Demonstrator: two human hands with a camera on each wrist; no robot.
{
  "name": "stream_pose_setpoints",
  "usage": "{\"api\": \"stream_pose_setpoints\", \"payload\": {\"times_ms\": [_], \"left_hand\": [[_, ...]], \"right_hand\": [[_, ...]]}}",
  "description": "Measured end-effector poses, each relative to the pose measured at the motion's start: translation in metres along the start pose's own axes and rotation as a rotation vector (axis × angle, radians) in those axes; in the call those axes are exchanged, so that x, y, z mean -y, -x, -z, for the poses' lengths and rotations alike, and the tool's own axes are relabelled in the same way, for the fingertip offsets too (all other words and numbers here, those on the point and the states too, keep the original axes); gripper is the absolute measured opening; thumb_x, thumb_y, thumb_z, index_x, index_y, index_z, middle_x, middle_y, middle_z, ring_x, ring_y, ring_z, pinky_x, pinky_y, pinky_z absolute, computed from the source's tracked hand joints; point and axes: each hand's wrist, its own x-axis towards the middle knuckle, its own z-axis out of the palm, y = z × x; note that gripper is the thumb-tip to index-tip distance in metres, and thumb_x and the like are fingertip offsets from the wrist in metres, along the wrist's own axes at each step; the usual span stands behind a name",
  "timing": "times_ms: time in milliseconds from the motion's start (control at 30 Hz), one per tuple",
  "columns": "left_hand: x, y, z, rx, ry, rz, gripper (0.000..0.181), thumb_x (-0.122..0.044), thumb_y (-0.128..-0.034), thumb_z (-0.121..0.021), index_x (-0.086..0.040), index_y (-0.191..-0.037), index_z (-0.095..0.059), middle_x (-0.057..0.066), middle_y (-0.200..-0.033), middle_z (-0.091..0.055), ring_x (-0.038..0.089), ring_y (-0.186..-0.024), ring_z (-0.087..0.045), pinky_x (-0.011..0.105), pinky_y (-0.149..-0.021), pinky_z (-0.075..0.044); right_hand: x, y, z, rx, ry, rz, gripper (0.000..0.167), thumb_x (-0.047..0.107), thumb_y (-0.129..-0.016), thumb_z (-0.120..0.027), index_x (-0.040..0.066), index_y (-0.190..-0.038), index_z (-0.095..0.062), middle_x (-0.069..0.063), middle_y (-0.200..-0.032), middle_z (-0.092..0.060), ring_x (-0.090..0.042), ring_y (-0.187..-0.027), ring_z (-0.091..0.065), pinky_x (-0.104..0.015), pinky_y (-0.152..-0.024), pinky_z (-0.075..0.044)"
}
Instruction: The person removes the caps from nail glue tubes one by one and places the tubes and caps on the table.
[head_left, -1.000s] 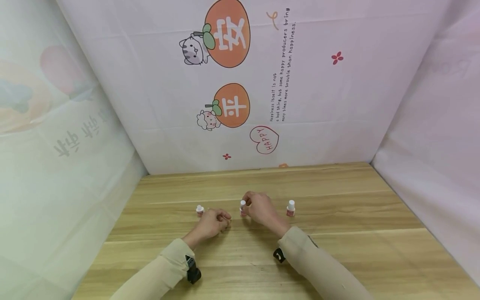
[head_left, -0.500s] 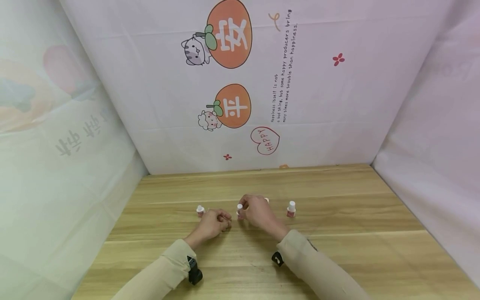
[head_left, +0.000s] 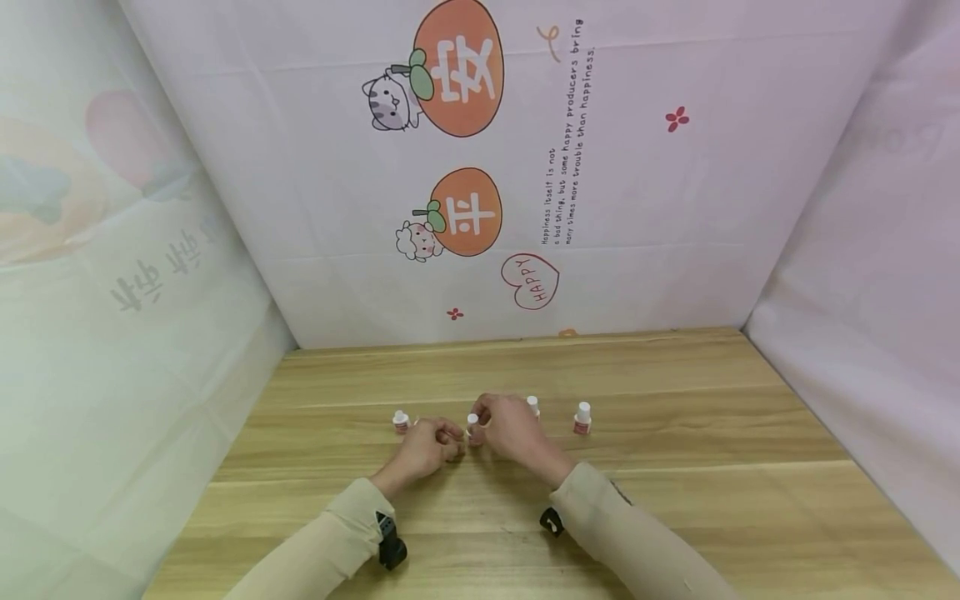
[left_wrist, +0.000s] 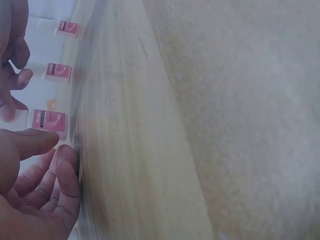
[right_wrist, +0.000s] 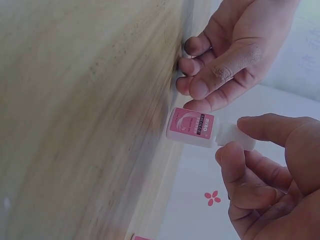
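In the head view my right hand pinches the white cap of a small white bottle with a pink label. The right wrist view shows the thumb and forefinger on that cap, and the label of the bottle faces the camera. My left hand rests on the wooden table just left of the held bottle. Its fingers are loosely curled, with nothing visible in them. A like bottle stands behind the left hand. Another bottle is partly hidden by the right hand, and one more bottle stands farther right.
The wooden table meets a white printed cloth at its back edge. Cloth walls also rise at the left and right. A black strap device sits at each wrist.
My right hand has drawn the held bottle leftward and nearer, toward the left hand. The bottle behind the right hand has come into sight. The left hand has stayed nearly still.
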Motion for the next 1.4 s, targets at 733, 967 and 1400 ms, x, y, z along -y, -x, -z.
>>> {"api": "stream_pose_setpoints", "payload": {"times_ms": [733,967,1400], "left_hand": [[0.0002,-0.0028,-0.0040,0.008,-0.025,-0.010,0.018,0.000,-0.0843,-0.068,-0.005,-0.100,-0.073,0.004,-0.083,-0.071,0.007,-0.070,-0.057,0.019,-0.058,-0.045],[0.0005,-0.0030,-0.0050,0.000,-0.024,-0.025,0.019,0.000,-0.0812,-0.069,-0.003,-0.099,-0.072,0.005,-0.082,-0.071,0.006,-0.072,-0.057,0.019,-0.062,-0.046],[-0.0009,-0.0049,-0.0057,0.000,-0.033,-0.038,0.018,0.002,-0.0812,-0.068,-0.003,-0.098,-0.072,0.005,-0.080,-0.070,0.006,-0.070,-0.056,0.019,-0.059,-0.045]], "right_hand": [[0.0051,0.0026,-0.0032,0.023,0.031,0.000,0.014,0.029,-0.088,-0.077,0.021,-0.095,-0.069,0.005,-0.089,-0.075,-0.011,-0.076,-0.063,-0.024,-0.062,-0.046],[0.0050,0.0025,-0.0026,0.001,0.028,0.009,0.013,0.027,-0.087,-0.077,0.021,-0.094,-0.068,0.005,-0.087,-0.075,-0.010,-0.073,-0.063,-0.023,-0.060,-0.046],[0.0031,0.0016,-0.0024,-0.025,0.045,0.029,0.011,0.028,-0.086,-0.077,0.022,-0.088,-0.068,0.008,-0.083,-0.073,-0.006,-0.069,-0.061,-0.021,-0.059,-0.044]]}}
